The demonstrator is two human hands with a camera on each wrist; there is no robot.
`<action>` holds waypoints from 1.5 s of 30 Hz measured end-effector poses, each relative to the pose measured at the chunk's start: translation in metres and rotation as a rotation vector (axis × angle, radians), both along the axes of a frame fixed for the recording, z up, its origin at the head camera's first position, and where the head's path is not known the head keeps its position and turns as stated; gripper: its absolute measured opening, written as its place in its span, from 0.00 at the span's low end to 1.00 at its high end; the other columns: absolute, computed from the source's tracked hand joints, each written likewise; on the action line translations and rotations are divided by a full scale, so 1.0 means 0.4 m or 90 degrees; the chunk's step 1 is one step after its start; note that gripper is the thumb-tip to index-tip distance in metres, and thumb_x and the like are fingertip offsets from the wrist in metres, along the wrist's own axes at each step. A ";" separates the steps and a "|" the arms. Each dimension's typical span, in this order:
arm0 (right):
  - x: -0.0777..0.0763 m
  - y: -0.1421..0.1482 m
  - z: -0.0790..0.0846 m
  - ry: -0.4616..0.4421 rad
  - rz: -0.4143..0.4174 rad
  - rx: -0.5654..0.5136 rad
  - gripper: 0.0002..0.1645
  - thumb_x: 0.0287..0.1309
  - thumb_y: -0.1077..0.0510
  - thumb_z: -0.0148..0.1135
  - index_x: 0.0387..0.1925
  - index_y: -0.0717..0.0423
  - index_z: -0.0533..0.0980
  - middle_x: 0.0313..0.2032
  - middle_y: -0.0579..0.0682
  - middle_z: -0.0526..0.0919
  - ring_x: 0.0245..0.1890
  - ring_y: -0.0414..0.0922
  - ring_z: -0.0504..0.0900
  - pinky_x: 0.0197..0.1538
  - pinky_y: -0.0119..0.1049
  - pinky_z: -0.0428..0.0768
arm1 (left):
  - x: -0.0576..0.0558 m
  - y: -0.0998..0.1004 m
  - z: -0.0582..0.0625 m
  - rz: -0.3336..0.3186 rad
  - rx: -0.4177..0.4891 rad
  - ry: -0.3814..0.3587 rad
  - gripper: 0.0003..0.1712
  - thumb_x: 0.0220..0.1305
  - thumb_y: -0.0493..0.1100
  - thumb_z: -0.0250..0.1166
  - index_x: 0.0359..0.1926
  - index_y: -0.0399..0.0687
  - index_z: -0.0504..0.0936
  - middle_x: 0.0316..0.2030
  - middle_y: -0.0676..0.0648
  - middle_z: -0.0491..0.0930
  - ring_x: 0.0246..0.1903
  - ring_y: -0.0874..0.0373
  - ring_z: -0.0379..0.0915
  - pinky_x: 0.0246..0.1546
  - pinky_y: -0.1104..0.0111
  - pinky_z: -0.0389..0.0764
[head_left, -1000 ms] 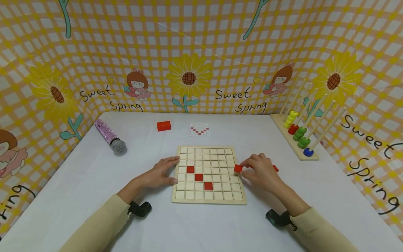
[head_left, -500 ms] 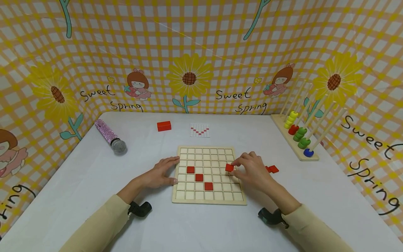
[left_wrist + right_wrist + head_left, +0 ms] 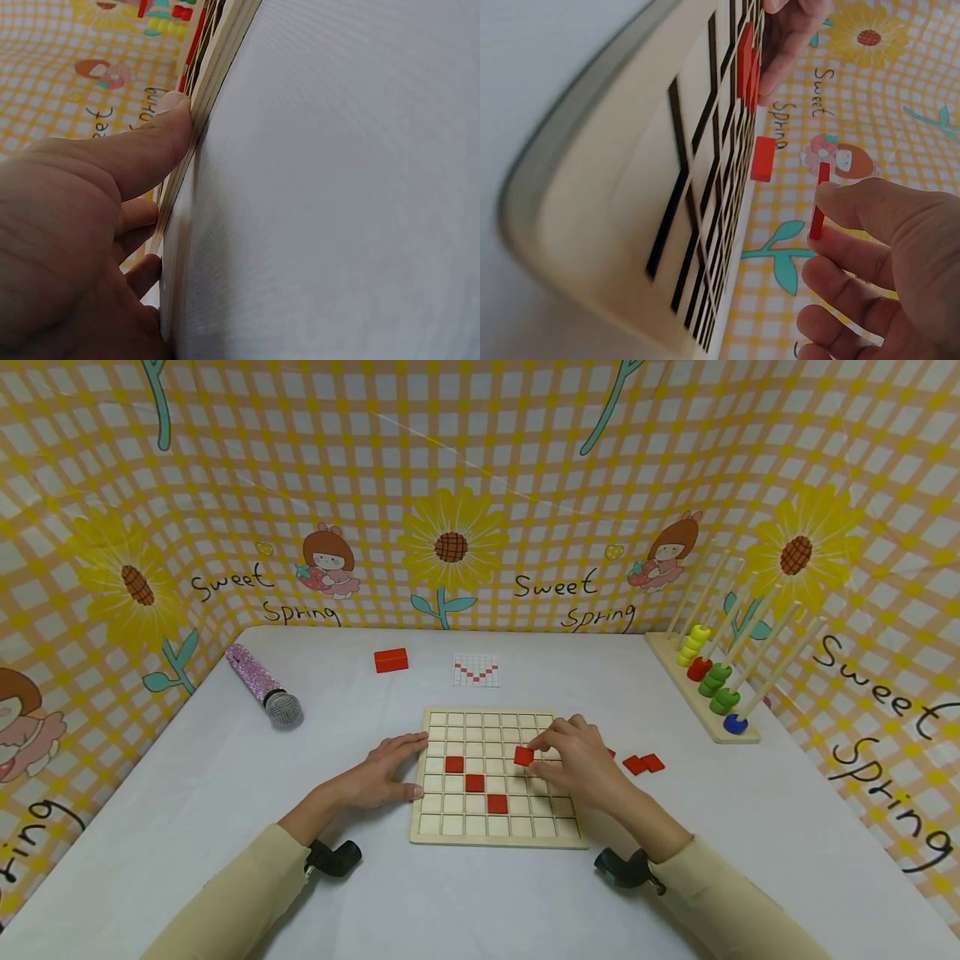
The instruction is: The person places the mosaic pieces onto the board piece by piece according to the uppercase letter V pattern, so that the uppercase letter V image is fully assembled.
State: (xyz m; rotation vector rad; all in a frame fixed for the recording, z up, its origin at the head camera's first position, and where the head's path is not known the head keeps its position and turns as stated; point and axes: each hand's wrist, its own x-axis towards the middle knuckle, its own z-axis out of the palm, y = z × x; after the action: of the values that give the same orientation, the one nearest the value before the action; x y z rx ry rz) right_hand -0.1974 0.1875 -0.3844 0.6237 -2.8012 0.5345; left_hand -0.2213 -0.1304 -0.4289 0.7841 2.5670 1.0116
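A wooden grid board [image 3: 498, 841] lies on the white table, with three red square tiles set in a descending diagonal, one of them the middle tile [image 3: 474, 783]. My right hand [image 3: 581, 766] pinches another red tile [image 3: 523, 756] between thumb and index finger, above the right half of the board. In the right wrist view that tile [image 3: 820, 201] appears edge-on, held apart from the board. My left hand [image 3: 375, 772] rests against the board's left edge, its thumb [image 3: 161, 142] and fingertips touching the rim without gripping. Loose red tiles [image 3: 643, 764] lie right of the board, partly hidden by my right hand.
Behind the board lie a red block [image 3: 391, 660] and a small card [image 3: 476, 670] printed with a red V pattern on a grid. A glittery pink microphone [image 3: 264, 685] lies at left. A peg stand with coloured beads [image 3: 705, 693] stands at right.
My right hand has moved left with the pinched red tile, from the board's right edge to over its squares. More loose tiles show behind it. The left hand has stayed still.
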 end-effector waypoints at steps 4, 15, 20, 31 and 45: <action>0.000 -0.017 0.005 0.004 0.016 -0.007 0.12 0.48 0.56 0.69 0.36 0.55 0.83 0.33 0.47 0.78 0.39 0.45 0.67 0.41 0.39 0.63 | -0.001 -0.001 0.000 0.000 -0.002 0.000 0.45 0.58 0.47 0.67 0.71 0.43 0.56 0.74 0.46 0.49 0.72 0.42 0.40 0.69 0.42 0.45; -0.007 -0.065 0.017 0.027 0.043 0.006 0.14 0.45 0.54 0.73 0.36 0.53 0.83 0.33 0.47 0.79 0.39 0.45 0.68 0.42 0.39 0.64 | 0.000 -0.003 0.004 0.004 -0.007 -0.007 0.45 0.58 0.47 0.67 0.72 0.44 0.55 0.74 0.46 0.48 0.72 0.41 0.39 0.69 0.42 0.46; -0.013 -0.086 0.017 0.031 0.055 0.010 0.13 0.45 0.54 0.73 0.36 0.53 0.83 0.33 0.46 0.79 0.39 0.44 0.68 0.43 0.39 0.65 | -0.002 -0.003 0.004 0.007 -0.010 -0.010 0.45 0.58 0.47 0.67 0.72 0.45 0.55 0.74 0.48 0.48 0.73 0.44 0.39 0.69 0.44 0.46; -0.026 -0.123 0.015 0.054 0.091 0.023 0.13 0.45 0.53 0.73 0.36 0.52 0.84 0.33 0.46 0.80 0.37 0.44 0.68 0.42 0.37 0.66 | -0.003 -0.001 0.003 0.003 -0.007 -0.003 0.45 0.58 0.47 0.67 0.72 0.44 0.55 0.74 0.46 0.49 0.72 0.42 0.40 0.69 0.43 0.47; -0.048 -0.165 0.014 0.026 0.096 0.034 0.13 0.48 0.52 0.71 0.37 0.51 0.84 0.36 0.46 0.81 0.39 0.45 0.69 0.44 0.40 0.67 | -0.004 0.000 0.001 0.002 -0.005 -0.010 0.45 0.57 0.47 0.67 0.72 0.45 0.55 0.74 0.46 0.49 0.72 0.42 0.41 0.68 0.42 0.48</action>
State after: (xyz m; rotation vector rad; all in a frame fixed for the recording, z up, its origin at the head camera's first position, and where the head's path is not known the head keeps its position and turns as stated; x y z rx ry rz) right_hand -0.2165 0.1215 -0.3789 0.8528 -2.7532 0.4701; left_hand -0.2230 -0.1304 -0.4287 0.7671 2.5584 1.0039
